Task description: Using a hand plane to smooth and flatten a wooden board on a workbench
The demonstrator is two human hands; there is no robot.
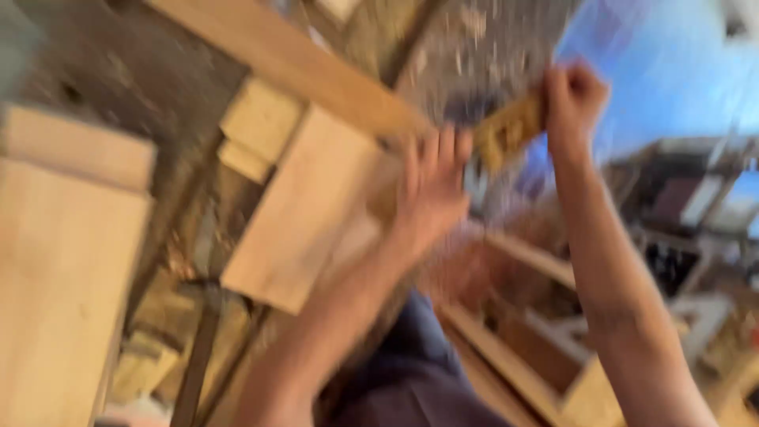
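1. The frame is heavily blurred and tilted; fine detail cannot be read.
2. The right hand sits in the upper right of the frame, curled into a fist around the right end of a small yellowish wooden block.
3. The block lies just left of and slightly below the right hand, upper centre-right of the frame. Its long axis runs diagonally, lower left to upper right, with the upper end inside the right fist.
4. The left hand is at centre frame, below and left of the block. Its fingers extend upward, side by side, with the tips near the block's lower-left end. Contact with the block cannot be confirmed through the blur, nor whether this hand holds anything.
5. A long wooden plank runs diagonally from the top centre-left down toward the left hand.
6. A pale flat board lies left of the left hand, at centre-left.
7. A large pale wooden panel fills the left edge of the frame.
8. A blue surface occupies the upper right corner behind the right hand.
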